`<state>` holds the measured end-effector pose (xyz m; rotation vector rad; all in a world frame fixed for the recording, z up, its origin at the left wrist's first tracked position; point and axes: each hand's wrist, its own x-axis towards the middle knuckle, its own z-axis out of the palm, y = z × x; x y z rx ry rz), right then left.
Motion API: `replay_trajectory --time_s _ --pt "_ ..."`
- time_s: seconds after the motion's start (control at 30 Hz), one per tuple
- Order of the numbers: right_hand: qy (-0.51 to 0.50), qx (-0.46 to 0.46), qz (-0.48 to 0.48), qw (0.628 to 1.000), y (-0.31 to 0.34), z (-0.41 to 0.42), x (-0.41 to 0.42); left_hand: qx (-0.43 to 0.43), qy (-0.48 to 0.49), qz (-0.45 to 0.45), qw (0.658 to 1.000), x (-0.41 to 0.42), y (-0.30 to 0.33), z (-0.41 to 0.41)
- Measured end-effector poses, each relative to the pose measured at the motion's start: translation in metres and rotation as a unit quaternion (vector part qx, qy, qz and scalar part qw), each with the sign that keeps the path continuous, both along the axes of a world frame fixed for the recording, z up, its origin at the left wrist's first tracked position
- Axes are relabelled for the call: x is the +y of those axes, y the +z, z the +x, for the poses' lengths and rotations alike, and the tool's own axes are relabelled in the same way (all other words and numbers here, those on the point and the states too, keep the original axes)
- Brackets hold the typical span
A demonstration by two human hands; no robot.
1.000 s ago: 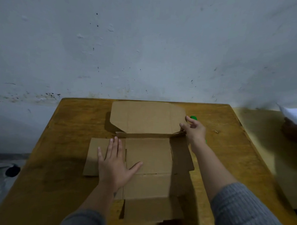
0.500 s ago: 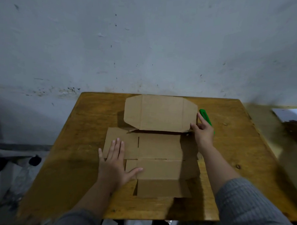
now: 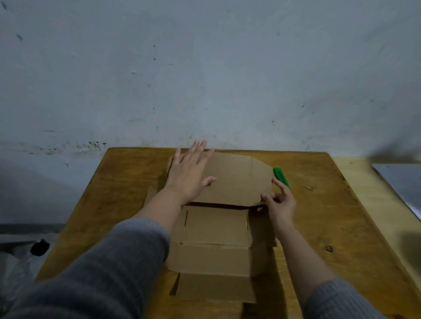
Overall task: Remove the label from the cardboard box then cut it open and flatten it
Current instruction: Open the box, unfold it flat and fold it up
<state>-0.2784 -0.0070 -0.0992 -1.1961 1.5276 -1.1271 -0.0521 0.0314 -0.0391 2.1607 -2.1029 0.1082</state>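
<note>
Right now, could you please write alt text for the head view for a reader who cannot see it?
A person's left hand lies spread on the far flap of an opened-out cardboard box on a wooden table, while the right hand touches that flap's right corner. A green utility knife lies just beyond the right hand.

Brown box (image 3: 216, 229) — green cutter (image 3: 281, 177).

The cardboard box (image 3: 216, 232) lies on the table (image 3: 322, 224), the cutter (image 3: 281, 177) right of its far flap.

Left hand (image 3: 189, 175) spread flat (fingers extended); right hand (image 3: 281, 203) pinching, fingers curled.
</note>
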Motion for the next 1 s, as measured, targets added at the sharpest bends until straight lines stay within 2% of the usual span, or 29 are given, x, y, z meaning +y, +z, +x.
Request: replay_trajectory --time_s 0.1,0.17,0.3,0.43,0.5,0.63,0.83,1.0 --pt "-0.001 0.010 -0.008 1.000 -0.004 -0.003 0.002 0.012 -0.013 0.035 0.999 -0.015 -0.004 -0.001" --pt "0.000 0.024 -0.014 1.000 -0.003 -0.004 0.000 0.011 -0.013 0.030 0.999 -0.017 -0.009 -0.001" --pt "0.026 -0.008 -0.039 0.999 0.024 -0.001 -0.013 0.018 -0.010 0.006 1.000 -0.008 -0.015 -0.001" --pt "0.152 0.116 -0.056 0.980 0.055 0.010 -0.026 0.044 -0.009 -0.024 0.999 0.007 -0.017 -0.002" --pt "0.155 0.146 -0.040 0.976 0.060 0.014 -0.024 0.073 -0.016 -0.055 0.996 0.016 -0.016 -0.002" --pt "0.132 0.116 -0.004 0.984 0.057 0.010 -0.002 0.153 -0.057 -0.109 0.981 0.038 -0.010 -0.002" --pt "0.145 0.086 -0.010 0.986 0.056 -0.007 0.049 0.226 -0.088 -0.115 0.963 0.072 0.000 -0.007" --pt "0.146 0.080 -0.007 0.986 0.050 -0.020 0.082 0.259 -0.078 -0.085 0.959 0.103 -0.001 -0.009"
